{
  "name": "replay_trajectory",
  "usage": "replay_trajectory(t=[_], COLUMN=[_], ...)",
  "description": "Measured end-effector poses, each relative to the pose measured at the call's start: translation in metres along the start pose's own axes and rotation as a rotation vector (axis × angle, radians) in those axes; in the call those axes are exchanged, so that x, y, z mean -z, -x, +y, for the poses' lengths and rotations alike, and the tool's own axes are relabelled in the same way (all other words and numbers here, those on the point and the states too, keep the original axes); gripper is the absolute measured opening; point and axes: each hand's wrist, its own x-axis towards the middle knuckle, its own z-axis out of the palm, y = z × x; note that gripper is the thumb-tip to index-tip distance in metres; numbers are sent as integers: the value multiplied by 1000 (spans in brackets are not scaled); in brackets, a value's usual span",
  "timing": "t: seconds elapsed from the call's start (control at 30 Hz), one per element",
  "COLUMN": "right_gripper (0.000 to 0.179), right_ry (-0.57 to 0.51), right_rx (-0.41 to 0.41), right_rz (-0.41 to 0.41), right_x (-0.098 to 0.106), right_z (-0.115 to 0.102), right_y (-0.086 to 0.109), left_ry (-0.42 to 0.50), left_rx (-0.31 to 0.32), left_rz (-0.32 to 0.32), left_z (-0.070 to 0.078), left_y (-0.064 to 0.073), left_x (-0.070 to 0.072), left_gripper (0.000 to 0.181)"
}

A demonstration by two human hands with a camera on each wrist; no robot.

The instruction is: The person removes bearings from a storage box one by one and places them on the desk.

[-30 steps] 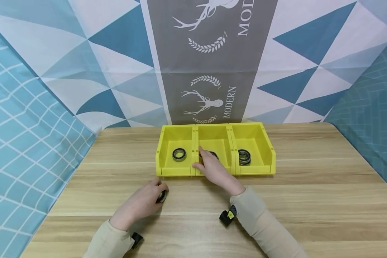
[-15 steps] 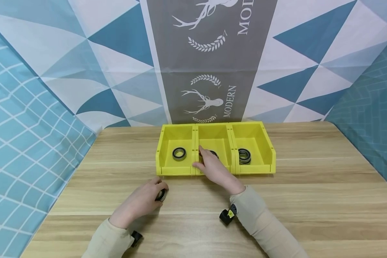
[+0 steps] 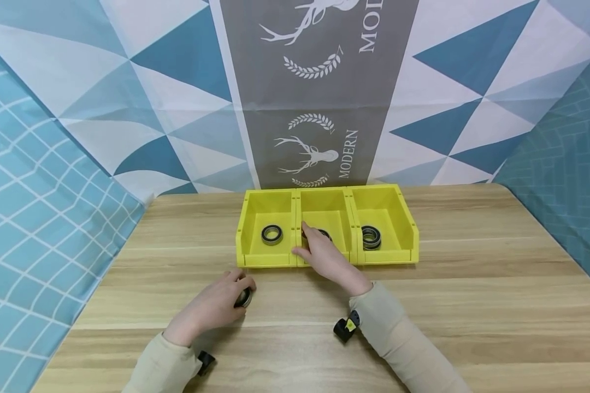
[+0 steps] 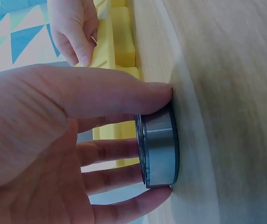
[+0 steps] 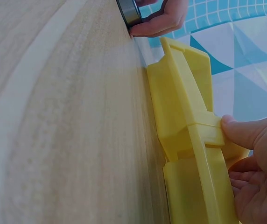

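In the head view my left hand point(image 3: 211, 307) grips a ball bearing point(image 3: 244, 298) at the table in front of the left bin. The left wrist view shows thumb and fingers around the outer ring of this bearing point(image 4: 160, 151), its lower face right at the wood. My right hand point(image 3: 326, 257) reaches into the middle yellow bin point(image 3: 324, 202). Its thumb point(image 5: 236, 133) touches the rim by the divider, and the other fingers are inside the bin. A dark bearing point(image 3: 326, 234) shows partly behind that hand; whether the fingers hold it I cannot tell.
The left yellow bin point(image 3: 267, 203) has one bearing point(image 3: 272, 234) in it. In the right yellow bin point(image 3: 390, 218) bearings point(image 3: 371, 238) overlap near the divider. All three bins stand joined side by side at the back of the wooden table point(image 3: 477, 284), before a patterned backdrop.
Both hands keep nearly the same places and poses. The whole head view has shifted very slightly.
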Motion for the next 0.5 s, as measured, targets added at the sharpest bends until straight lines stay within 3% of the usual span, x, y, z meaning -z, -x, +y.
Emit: replay_trajectory(t=[0.2, 0.5], right_gripper=[71, 71], right_ry=[-2, 3], right_rx=[1, -4], right_rz=[4, 8], right_x=[-1, -1], right_z=[1, 0], right_y=[0, -1], left_ry=[-6, -55], left_rx=[-3, -65], left_rz=[3, 4], left_z=[-1, 1], left_y=[-1, -2], left_x=[-1, 1], left_gripper=[35, 34])
